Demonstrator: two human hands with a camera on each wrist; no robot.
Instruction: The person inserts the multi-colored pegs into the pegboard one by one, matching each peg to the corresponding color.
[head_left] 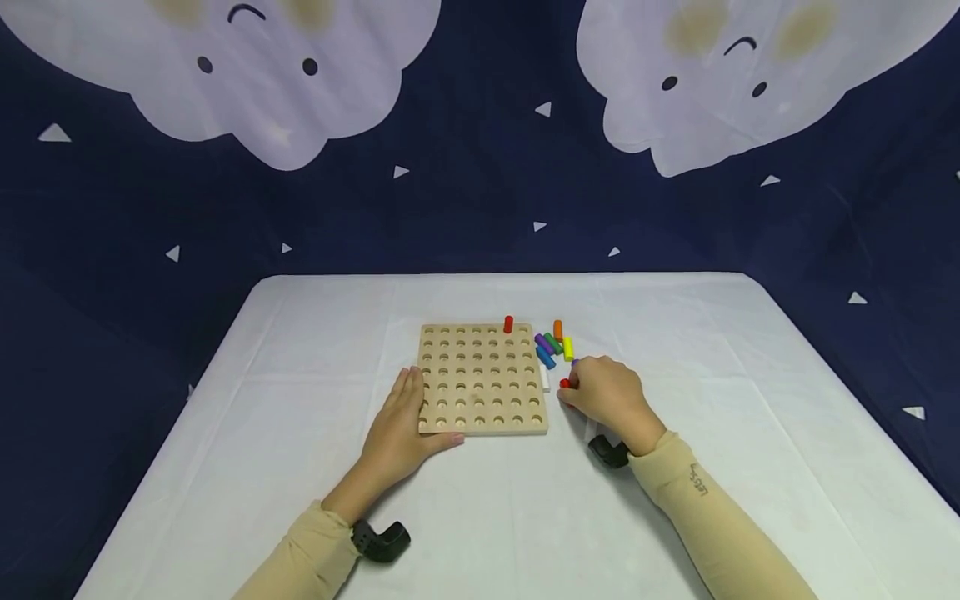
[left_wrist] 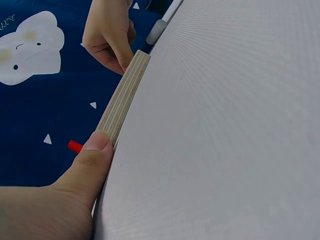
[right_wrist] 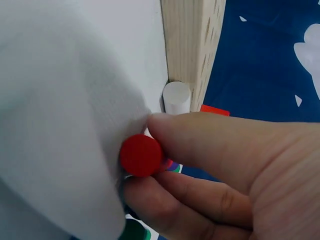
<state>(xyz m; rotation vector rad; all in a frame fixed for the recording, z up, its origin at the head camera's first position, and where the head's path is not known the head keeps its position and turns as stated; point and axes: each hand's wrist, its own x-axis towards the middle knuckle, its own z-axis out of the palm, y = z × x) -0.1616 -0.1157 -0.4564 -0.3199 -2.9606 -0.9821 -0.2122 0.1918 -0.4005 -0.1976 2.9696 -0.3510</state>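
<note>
A dark blue backdrop [head_left: 480, 208] printed with pale smiling clouds hangs behind a counter [head_left: 300, 350] spread with a white cloth. Near the middle of the counter lies a square wooden pegboard [head_left: 482, 379] with rows of round holes; a single red peg [head_left: 508, 324] stands upright in its far row, toward the right corner. The left hand [head_left: 397, 429] lies flat on the cloth against the board's left edge, fingers straight and relaxed, and the left wrist view shows its thumb [left_wrist: 92, 160] pressed to the plywood side of the board. The right hand [head_left: 609, 393] rests just right of the board with its fingers curled, pinching another red peg [right_wrist: 141, 155] between thumb and fingers low against the cloth. A white peg [right_wrist: 176, 98] lies on the cloth touching the board's right edge, just beyond the pinched one. Past the right hand, near the board's far right corner, sits a loose cluster of small pegs: orange [head_left: 557, 328], yellow [head_left: 567, 347], green [head_left: 553, 342], purple [head_left: 543, 343] and blue [head_left: 546, 357], lying close together.
</note>
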